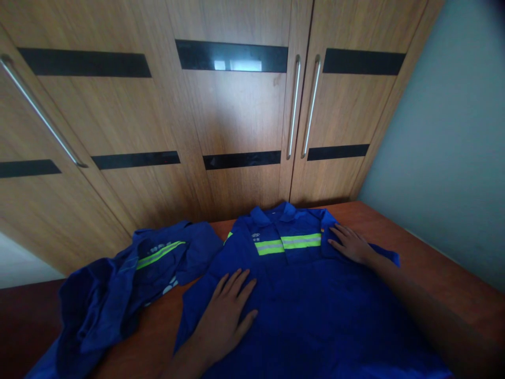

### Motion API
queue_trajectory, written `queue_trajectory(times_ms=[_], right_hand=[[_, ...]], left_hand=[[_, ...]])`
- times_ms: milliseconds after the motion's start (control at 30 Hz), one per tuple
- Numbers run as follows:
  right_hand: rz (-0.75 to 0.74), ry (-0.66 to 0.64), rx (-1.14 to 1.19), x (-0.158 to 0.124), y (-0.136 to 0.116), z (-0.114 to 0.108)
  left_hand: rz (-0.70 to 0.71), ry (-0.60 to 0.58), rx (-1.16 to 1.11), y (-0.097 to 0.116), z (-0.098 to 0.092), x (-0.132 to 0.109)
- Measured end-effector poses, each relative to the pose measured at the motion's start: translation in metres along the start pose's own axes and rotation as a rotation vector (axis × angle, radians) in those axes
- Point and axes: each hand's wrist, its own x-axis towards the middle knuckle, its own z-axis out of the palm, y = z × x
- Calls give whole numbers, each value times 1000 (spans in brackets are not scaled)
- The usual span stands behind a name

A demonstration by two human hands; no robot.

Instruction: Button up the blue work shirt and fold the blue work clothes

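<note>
jacket collar by far table edge

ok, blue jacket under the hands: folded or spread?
Spread: the blue jacket lies face up, collar toward the cabinet, reflective stripe showing, left hand and right hand flat on it.

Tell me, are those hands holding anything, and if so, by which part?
Nothing is visibly gripped: the left hand lies open on the blue work jacket, and the right hand rests open beside its yellow-green reflective stripe.
</note>
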Motion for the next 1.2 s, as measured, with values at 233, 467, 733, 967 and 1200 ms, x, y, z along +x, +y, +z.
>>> queue_trajectory(times_ms=[233, 467, 733, 967, 1200], right_hand=[[-14, 23, 63, 44, -25, -5], [64, 16, 191, 48, -30, 12], [318, 6, 767, 68, 9, -22], [401, -260, 1019, 86, 21, -41], [431, -700, 1236, 97, 13, -46]], left_hand=[[4, -10, 7, -1, -2, 1], [-8, -36, -68, -3, -9, 1], [-394, 175, -95, -65, -34, 83], [-600, -18, -279, -124, -22, 159], [-658, -17, -598, -140, -7, 177]])
